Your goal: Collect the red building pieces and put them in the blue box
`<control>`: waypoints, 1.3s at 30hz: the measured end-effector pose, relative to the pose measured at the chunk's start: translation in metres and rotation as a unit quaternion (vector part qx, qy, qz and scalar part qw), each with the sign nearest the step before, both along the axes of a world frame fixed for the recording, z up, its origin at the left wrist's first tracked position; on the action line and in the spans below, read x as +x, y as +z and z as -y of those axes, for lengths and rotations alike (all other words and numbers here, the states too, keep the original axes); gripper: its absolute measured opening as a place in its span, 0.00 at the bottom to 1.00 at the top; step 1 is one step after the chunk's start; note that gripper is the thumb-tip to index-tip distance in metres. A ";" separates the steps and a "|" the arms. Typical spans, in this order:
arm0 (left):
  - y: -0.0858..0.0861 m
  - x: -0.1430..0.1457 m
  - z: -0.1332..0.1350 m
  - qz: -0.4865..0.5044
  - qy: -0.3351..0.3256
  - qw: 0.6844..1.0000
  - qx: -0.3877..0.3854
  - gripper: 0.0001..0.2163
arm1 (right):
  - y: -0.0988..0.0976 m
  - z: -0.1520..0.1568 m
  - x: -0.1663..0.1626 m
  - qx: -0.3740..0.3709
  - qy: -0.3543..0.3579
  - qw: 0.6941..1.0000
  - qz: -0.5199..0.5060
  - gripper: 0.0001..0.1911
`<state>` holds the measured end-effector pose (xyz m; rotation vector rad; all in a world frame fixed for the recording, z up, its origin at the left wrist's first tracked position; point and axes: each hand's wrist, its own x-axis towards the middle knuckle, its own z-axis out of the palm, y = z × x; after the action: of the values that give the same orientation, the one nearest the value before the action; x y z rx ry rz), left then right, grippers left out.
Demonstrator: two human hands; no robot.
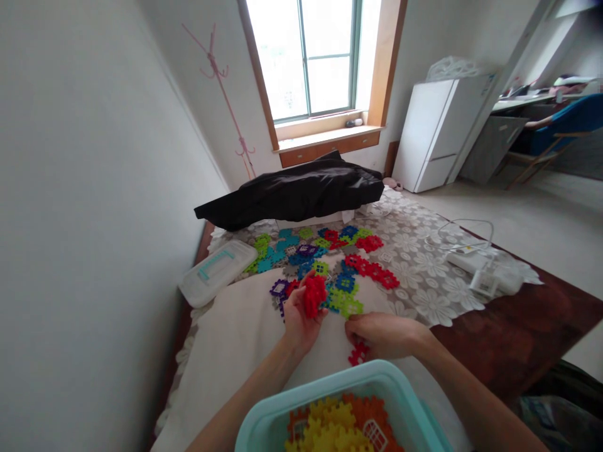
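Observation:
My left hand (298, 321) holds a stack of red interlocking plastic tiles (314, 295) above a white cushion (235, 339). My right hand (381, 333) rests palm down on the cushion, its fingers closed on a single red tile (358, 355). Just beyond both hands, several loose tiles in red, blue, green and purple (330, 257) lie spread over a lace cloth (424, 276). A teal bin (330, 392) at the near edge holds yellow and orange tiles (339, 427).
A clear lid (217, 271) lies at the left by the wall. A black bag (292, 191) sits behind the tiles. White chargers and cables (475, 263) lie at the right. A white fridge (436, 135) and a window stand at the back.

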<state>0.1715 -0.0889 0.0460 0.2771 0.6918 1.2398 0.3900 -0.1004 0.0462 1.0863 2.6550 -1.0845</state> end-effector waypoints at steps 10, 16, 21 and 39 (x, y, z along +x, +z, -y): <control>-0.010 0.016 0.004 -0.174 -0.013 0.983 0.059 0.25 | 0.019 -0.014 0.008 -0.170 -0.061 0.952 -0.245 0.12; -0.017 0.024 0.012 -0.168 -0.097 0.979 0.067 0.30 | 0.017 -0.014 -0.015 -0.144 -0.224 0.872 -0.411 0.17; -0.014 0.025 0.017 -0.125 -0.149 0.980 0.042 0.27 | 0.006 -0.012 -0.035 0.099 -0.294 0.881 -0.358 0.11; -0.012 0.025 0.030 -0.179 -0.292 0.933 0.113 0.17 | -0.042 -0.041 -0.032 0.208 -0.311 0.881 -0.288 0.09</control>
<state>0.1964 -0.1186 0.0337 0.8533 0.7064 0.6947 0.3582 -0.0591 0.0038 2.1075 3.1858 -1.0617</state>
